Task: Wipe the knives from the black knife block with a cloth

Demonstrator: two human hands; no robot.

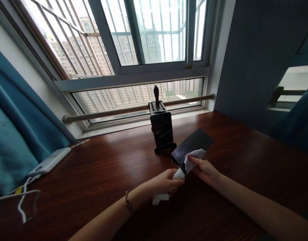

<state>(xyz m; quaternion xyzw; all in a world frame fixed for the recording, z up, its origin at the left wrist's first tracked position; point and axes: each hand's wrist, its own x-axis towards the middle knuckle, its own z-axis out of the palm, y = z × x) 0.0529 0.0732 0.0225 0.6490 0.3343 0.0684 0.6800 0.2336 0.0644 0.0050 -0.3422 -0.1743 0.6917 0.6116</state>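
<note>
Cleaver [191, 144]: between the two hands, above the worktop; blade [202, 136] slanting up and away to the right.
Left grip: left hand [166, 180] closed round the covered handle, white wrap [178, 174] showing at the fingers.
Right grip: right hand [205, 168] pinching a folded tissue [195, 160] against the blade near the handle; thumb on top, fingers beneath mostly hidden.
Blade to grip: beyond both hands; heel just ahead of the left, outer face bare past the tissue.
Step, as judged: wiping the blade.
Handling, advised: left hold firm and unturning; tissue kept thick under the fingertips; light strokes from handle towards tip, along the blade, never across the edge.
Cutting edge: side not certain from this view; best treat both as sharp.
Loose paper [160, 198]: white, hanging below the left hand.
Block [162, 130]: black, upright, just beyond the cleaver; one knife handle [156, 94] standing out of its top.
Worktop [111, 164]: reddish-brown, wood-grained.
White device [52, 160]: far left, cable [23, 201] attached.
</note>
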